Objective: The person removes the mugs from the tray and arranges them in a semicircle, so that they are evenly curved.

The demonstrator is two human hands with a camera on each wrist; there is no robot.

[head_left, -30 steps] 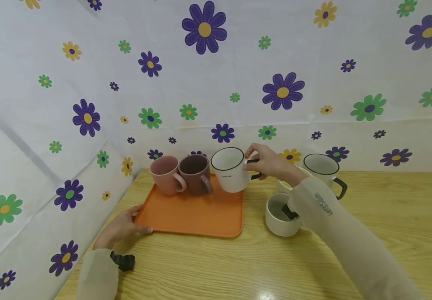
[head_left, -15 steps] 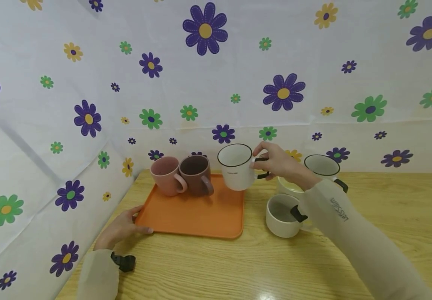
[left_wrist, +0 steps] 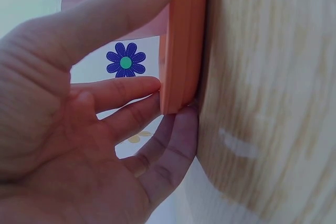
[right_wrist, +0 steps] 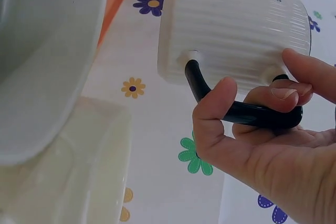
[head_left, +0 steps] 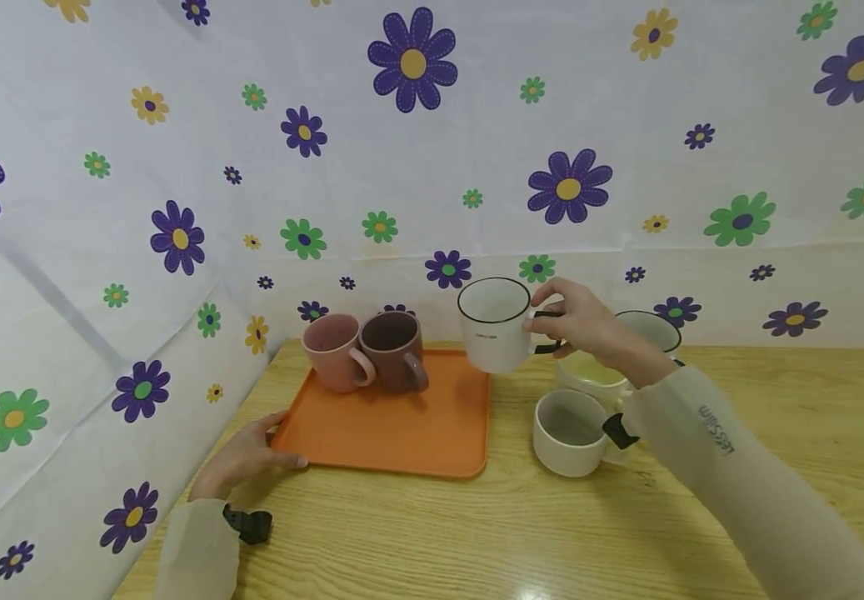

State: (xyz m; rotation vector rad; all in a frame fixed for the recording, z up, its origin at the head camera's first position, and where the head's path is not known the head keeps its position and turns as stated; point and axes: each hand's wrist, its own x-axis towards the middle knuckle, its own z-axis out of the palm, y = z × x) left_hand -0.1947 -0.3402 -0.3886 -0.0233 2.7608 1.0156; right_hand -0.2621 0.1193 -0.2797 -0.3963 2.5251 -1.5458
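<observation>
My right hand (head_left: 581, 323) grips the black handle of a white enamel-style mug (head_left: 495, 333) with a black rim. That mug hangs upright in the air above the right edge of an orange tray (head_left: 387, 433). In the right wrist view, fingers curl round the handle of the mug (right_wrist: 231, 24). At the tray's front left corner, my left hand (head_left: 240, 458) holds the edge, its thumb along the front and its fingers at the side, as the left wrist view shows. A pink mug (head_left: 334, 354) and a dark mauve mug (head_left: 392, 354) stand touching at the tray's back left.
Right of the tray stand a low white cup (head_left: 568, 437), a cream-yellow cup (head_left: 589, 373) behind it, and another black-rimmed white mug (head_left: 649, 331), partly covered by my right arm. All rest on a wooden table (head_left: 417, 533) before a flowered cloth wall (head_left: 626, 100).
My right hand has moved right and slightly up with the white mug, from above the tray's back right part to above its right edge. The left hand and tray have stayed put.
</observation>
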